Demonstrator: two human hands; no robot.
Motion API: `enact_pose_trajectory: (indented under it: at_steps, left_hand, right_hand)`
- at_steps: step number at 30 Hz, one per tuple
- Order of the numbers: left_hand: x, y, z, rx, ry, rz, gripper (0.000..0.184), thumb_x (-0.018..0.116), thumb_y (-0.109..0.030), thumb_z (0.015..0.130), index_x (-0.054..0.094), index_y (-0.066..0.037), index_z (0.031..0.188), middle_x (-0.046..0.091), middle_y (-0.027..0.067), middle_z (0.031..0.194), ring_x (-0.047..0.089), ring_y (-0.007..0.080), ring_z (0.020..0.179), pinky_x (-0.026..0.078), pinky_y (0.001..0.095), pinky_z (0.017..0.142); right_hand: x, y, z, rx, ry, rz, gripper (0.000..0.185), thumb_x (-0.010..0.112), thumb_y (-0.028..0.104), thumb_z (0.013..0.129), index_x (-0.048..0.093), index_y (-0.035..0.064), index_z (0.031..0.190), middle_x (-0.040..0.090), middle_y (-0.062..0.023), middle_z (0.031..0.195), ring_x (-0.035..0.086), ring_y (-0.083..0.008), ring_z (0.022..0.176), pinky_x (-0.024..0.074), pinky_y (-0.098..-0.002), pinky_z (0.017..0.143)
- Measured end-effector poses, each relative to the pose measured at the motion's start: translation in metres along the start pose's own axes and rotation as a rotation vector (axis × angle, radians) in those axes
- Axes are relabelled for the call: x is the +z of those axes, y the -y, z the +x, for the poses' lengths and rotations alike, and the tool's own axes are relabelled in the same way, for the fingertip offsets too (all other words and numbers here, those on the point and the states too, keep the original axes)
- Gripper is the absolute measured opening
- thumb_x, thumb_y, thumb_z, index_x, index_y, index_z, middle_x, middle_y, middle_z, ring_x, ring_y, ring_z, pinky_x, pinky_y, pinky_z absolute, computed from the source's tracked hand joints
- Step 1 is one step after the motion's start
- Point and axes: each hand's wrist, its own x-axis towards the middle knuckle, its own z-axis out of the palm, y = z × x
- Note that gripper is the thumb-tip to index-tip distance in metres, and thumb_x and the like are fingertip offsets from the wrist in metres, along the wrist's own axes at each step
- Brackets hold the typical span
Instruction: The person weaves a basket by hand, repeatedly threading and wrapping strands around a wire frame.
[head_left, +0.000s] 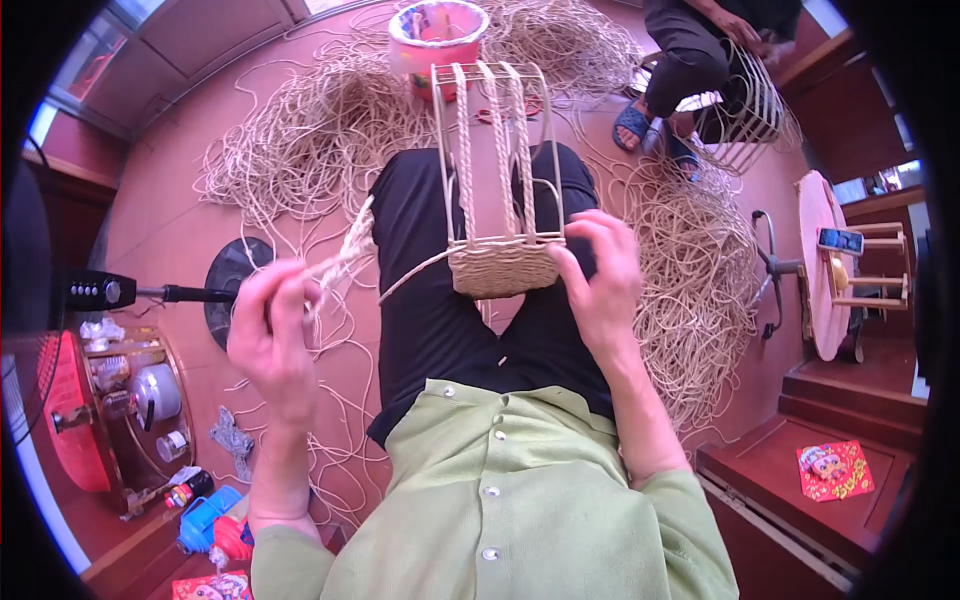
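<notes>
left hand [272, 330] pinching pale cord [352, 243]; right hand [608, 280] at corner of part-woven basket [505, 268], grip unclear.

basket [505, 270]: we see its pale frame open, braided strips lengthwise, near end tightly woven, above our lap [425, 335]
cord [352, 243]: pale, loosely bunched left of the basket
strand [415, 274]: single, slanting leftward from the weave

Looks like a home room used as a weaving workshop. Work signs: loose cord [695, 285] heaped over tiled floor [165, 235], partly woven basket [505, 272], second person [685, 45] seated with another frame [752, 115]. Home signs: standing fan [100, 290], dark wood furniture [765, 460], red cartoon print [836, 470], phone [841, 240], sandals [631, 126].
</notes>
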Motion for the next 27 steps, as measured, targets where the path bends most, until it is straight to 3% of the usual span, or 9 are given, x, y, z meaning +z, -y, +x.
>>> enact_pose_trajectory:
  at_steps: [2, 3, 6, 10, 14, 16, 22, 26, 27]
  left_hand:
    - [0.008, -0.010, -0.025, 0.161, -0.046, -0.115, 0.016, 0.060, -0.014, 0.101, 0.063, 0.000, 0.108, 0.064, 0.0055, 0.083, 0.054, 0.0063, 0.065, 0.043, 0.0221, 0.055]
    - [0.012, -0.008, -0.034, 0.223, 0.014, -0.063, 0.015, 0.059, -0.013, 0.101, 0.063, 0.000, 0.108, 0.065, 0.0075, 0.086, 0.056, 0.0082, 0.065, 0.044, 0.0225, 0.055]
    - [0.019, -0.003, -0.057, 0.154, 0.221, -0.013, 0.018, 0.059, -0.017, 0.102, 0.061, 0.001, 0.105, 0.064, 0.0106, 0.093, 0.062, 0.0126, 0.078, 0.049, 0.0232, 0.066]
    - [0.001, -0.004, -0.054, 0.252, 0.349, 0.262, 0.025, 0.071, -0.009, 0.090, 0.064, 0.001, 0.112, 0.068, 0.0147, 0.098, 0.065, 0.0169, 0.076, 0.051, 0.0277, 0.064]
    - [-0.037, -0.005, -0.023, 0.412, 0.280, 0.678, 0.018, 0.074, -0.003, 0.082, 0.071, -0.003, 0.100, 0.069, 0.0116, 0.103, 0.066, 0.0236, 0.079, 0.052, 0.0335, 0.066]
    - [-0.061, -0.008, -0.011, 0.472, 0.215, 0.870, 0.013, 0.071, 0.000, 0.084, 0.072, -0.003, 0.096, 0.069, 0.0095, 0.097, 0.065, 0.0209, 0.076, 0.051, 0.0306, 0.067]
    - [-0.103, -0.006, -0.022, -0.132, -0.059, 0.458, 0.009, 0.061, -0.005, 0.097, 0.070, -0.002, 0.098, 0.067, 0.0015, 0.079, 0.052, 0.0039, 0.068, 0.040, 0.0195, 0.059]
    - [-0.086, -0.003, -0.030, -0.246, 0.096, 0.112, 0.011, 0.060, -0.005, 0.098, 0.069, -0.001, 0.103, 0.066, 0.0005, 0.077, 0.047, 0.0017, 0.062, 0.036, 0.0180, 0.054]
    - [-0.078, -0.003, -0.032, -0.261, 0.126, 0.076, 0.011, 0.060, -0.005, 0.098, 0.069, -0.001, 0.103, 0.066, 0.0003, 0.076, 0.047, 0.0015, 0.061, 0.035, 0.0180, 0.053]
  right_hand:
    - [-0.012, 0.030, -0.008, -0.052, -0.041, 0.018, 0.017, 0.077, 0.009, 0.079, 0.065, 0.0042, 0.090, 0.065, -0.0081, 0.088, 0.063, -0.0276, 0.086, 0.0518, -0.0363, 0.075]
    - [-0.008, 0.035, -0.018, -0.117, 0.158, 0.210, 0.024, 0.077, 0.007, 0.080, 0.065, 0.0037, 0.100, 0.065, -0.0075, 0.088, 0.062, -0.0232, 0.081, 0.0515, -0.0333, 0.073]
    - [0.012, 0.068, -0.045, 0.485, 0.825, 1.164, 0.039, 0.073, 0.014, 0.091, 0.061, 0.0041, 0.126, 0.059, 0.0038, 0.085, 0.054, -0.0041, 0.074, 0.0441, -0.0202, 0.065]
    - [0.030, 0.063, -0.041, 0.706, 0.704, 1.532, 0.014, 0.061, 0.010, 0.099, 0.068, 0.0034, 0.109, 0.054, 0.0059, 0.085, 0.041, -0.0015, 0.066, 0.0338, -0.0183, 0.058]
    - [0.032, 0.055, -0.022, 0.496, 0.541, 1.457, 0.012, 0.062, 0.011, 0.099, 0.068, 0.0016, 0.102, 0.059, 0.0016, 0.087, 0.047, -0.0043, 0.066, 0.0365, -0.0202, 0.058]
    - [0.032, 0.054, -0.018, 0.587, 0.504, 1.504, 0.013, 0.062, 0.012, 0.099, 0.069, 0.0006, 0.101, 0.064, -0.0021, 0.090, 0.053, -0.0071, 0.067, 0.0413, -0.0219, 0.059]
    - [0.032, 0.041, -0.018, 0.635, 0.387, 1.383, 0.014, 0.062, 0.012, 0.099, 0.069, -0.0002, 0.099, 0.067, -0.0046, 0.086, 0.063, -0.0091, 0.073, 0.0503, -0.0219, 0.064]
    - [0.017, 0.042, -0.017, 0.027, 0.791, 0.559, 0.028, 0.077, 0.014, 0.086, 0.070, 0.0024, 0.110, 0.066, -0.0039, 0.093, 0.062, -0.0086, 0.074, 0.0509, -0.0238, 0.066]
    - [0.024, 0.044, -0.023, 0.040, 0.745, 0.548, 0.044, 0.082, 0.013, 0.080, 0.068, 0.0059, 0.120, 0.065, -0.0028, 0.096, 0.060, -0.0068, 0.075, 0.0497, -0.0234, 0.065]
